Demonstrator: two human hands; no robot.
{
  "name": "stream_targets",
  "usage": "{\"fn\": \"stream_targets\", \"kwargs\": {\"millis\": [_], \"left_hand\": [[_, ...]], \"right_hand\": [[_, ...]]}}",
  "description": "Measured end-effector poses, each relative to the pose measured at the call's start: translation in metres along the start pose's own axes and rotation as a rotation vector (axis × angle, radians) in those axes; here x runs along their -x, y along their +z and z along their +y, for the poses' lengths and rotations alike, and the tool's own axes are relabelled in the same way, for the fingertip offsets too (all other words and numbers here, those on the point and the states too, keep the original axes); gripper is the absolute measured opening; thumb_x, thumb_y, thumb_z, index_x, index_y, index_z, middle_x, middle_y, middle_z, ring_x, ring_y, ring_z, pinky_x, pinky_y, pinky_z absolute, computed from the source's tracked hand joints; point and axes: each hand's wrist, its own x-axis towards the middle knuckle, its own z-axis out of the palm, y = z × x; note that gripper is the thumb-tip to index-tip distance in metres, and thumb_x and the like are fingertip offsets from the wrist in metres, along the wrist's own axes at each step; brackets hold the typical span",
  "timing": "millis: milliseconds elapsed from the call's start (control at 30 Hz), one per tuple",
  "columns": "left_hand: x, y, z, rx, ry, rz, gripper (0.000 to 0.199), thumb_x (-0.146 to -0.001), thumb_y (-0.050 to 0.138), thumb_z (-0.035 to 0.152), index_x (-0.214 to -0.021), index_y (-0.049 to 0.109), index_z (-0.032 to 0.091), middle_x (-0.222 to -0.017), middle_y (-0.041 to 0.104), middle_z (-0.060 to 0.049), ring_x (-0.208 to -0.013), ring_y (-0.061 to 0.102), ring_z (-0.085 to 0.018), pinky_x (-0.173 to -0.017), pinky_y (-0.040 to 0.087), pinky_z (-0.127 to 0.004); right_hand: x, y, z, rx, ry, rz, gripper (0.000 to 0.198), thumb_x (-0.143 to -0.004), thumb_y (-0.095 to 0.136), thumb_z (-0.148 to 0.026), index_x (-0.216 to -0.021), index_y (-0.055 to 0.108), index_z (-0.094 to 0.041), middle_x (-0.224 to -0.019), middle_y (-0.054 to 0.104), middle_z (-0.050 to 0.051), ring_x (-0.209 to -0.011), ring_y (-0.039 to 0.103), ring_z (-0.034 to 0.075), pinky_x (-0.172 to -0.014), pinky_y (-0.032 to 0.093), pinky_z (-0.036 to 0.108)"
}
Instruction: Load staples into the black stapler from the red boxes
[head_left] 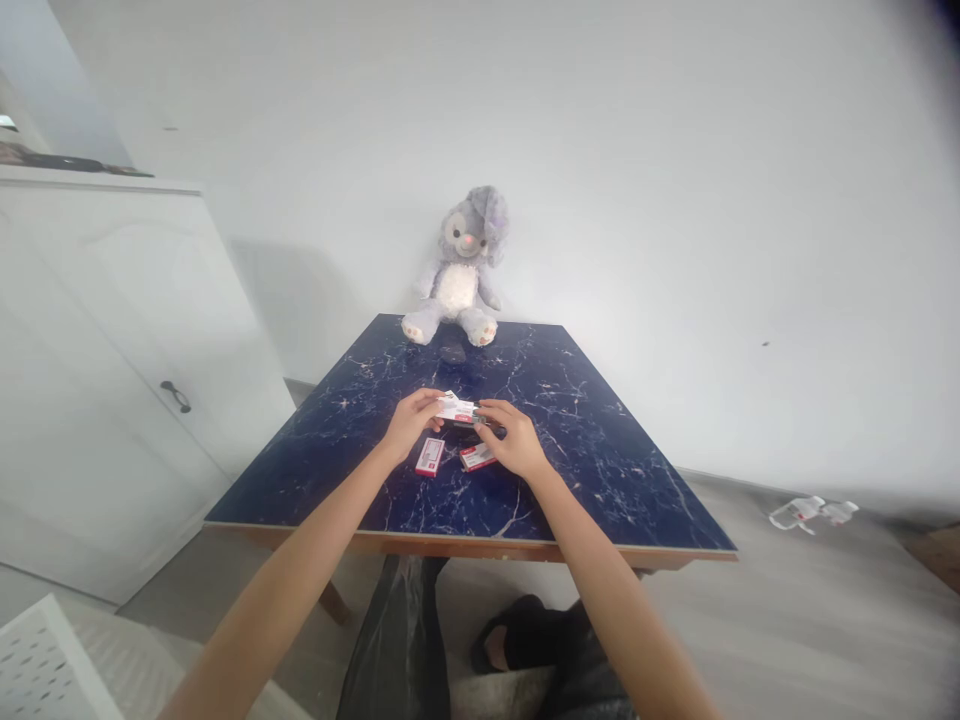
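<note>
Between my two hands is a small white and red box (457, 409), lifted over the blue marble-patterned table (585, 480). My left hand (413, 420) pinches its left end, where a white flap sticks up. At the right end my right hand (511, 436) closes its fingers on the same box, and something dark green shows beside the fingertips, too small to make out. A second red and white box (430, 456) lies flat below my left hand. Partly under my right hand, another red and white box (478, 457) rests at a slant.
A grey plush rabbit (461, 270) sits at the table's back edge against the wall, with a dark object (452, 354) before its feet. A white cabinet (127, 370) stands at the left. White bottles (814, 512) lie on the floor at the right.
</note>
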Motion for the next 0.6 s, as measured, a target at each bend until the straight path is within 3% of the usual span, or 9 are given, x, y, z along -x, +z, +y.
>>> {"fn": "stream_targets", "kwargs": {"millis": [300,500,600], "left_hand": [[0.0006,-0.0008,-0.0011,-0.089,0.036,-0.020,0.036,-0.078,0.074,0.041,-0.103,0.067,0.016,-0.090,0.072,-0.006,-0.063,0.060,-0.012,-0.060,0.052,-0.025],[0.0012,-0.0011,-0.0003,-0.068,0.043,-0.034,0.035,-0.078,0.074,0.041,-0.102,0.067,0.016,-0.089,0.072,-0.005,-0.064,0.060,-0.012,-0.061,0.052,-0.026],[0.0005,-0.0016,-0.0019,-0.065,0.039,-0.036,0.034,-0.078,0.074,0.040,-0.102,0.068,0.016,-0.091,0.073,-0.005,-0.064,0.060,-0.011,-0.062,0.052,-0.026]], "right_hand": [[-0.0007,0.0024,0.0023,0.059,0.023,-0.039,0.008,-0.090,0.060,-0.026,-0.091,0.068,-0.023,-0.125,0.064,0.007,-0.110,0.064,0.022,-0.097,0.052,0.038],[-0.0002,0.0024,0.0007,0.069,0.009,-0.041,0.012,-0.091,0.056,-0.024,-0.098,0.066,-0.023,-0.127,0.063,0.009,-0.117,0.060,0.023,-0.099,0.050,0.040],[0.0000,0.0023,-0.0001,0.070,0.014,-0.059,0.010,-0.091,0.056,-0.023,-0.091,0.066,-0.023,-0.128,0.061,0.009,-0.117,0.060,0.023,-0.100,0.050,0.041]]}}
